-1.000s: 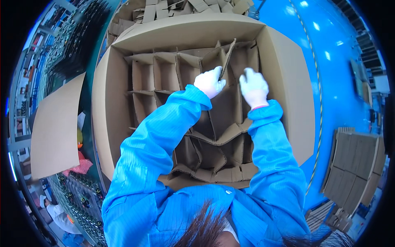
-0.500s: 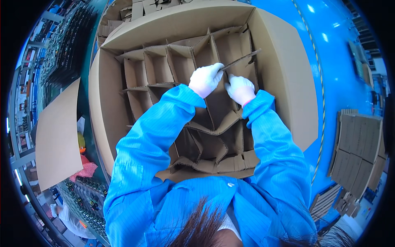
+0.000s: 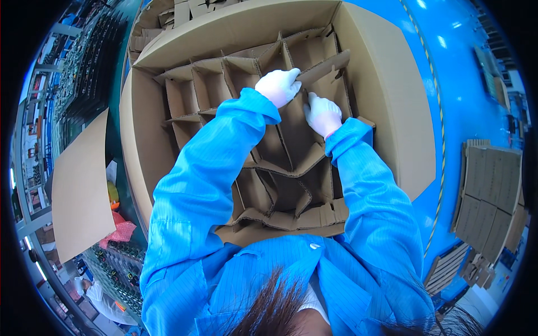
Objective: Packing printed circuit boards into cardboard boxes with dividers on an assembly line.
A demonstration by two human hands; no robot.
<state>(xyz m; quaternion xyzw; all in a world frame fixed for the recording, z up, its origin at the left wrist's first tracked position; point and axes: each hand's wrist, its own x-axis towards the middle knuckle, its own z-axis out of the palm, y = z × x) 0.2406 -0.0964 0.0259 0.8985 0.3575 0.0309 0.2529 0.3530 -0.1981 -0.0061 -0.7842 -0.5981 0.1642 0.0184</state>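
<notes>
Both my hands wear white gloves and reach into a large open cardboard box (image 3: pixel 392 106). Inside it stands a grid of cardboard dividers (image 3: pixel 208 89), with several square cells along the far side and bent strips toward me. My left hand (image 3: pixel 278 88) is closed on the end of a cardboard divider strip (image 3: pixel 324 68), which slants up to the right above the grid. Just right of it, my right hand (image 3: pixel 324 115) pinches the upper edge of an upright cardboard divider (image 3: pixel 287 131). Its fingertips are partly hidden.
A flat cardboard sheet (image 3: pixel 83 185) stands left of the box, next to pink bubble wrap (image 3: pixel 119 231). Dark racks of circuit boards (image 3: pixel 92 67) line the left side. Stacked cartons (image 3: pixel 486 196) stand on the right, beyond a striped floor line (image 3: pixel 437 134). Another person (image 3: pixel 101 299) is at lower left.
The strip in my left hand has tipped, showing more of its broad face, and its far end has risen. My left hand moved slightly away from me; the right stays near the upright divider.
</notes>
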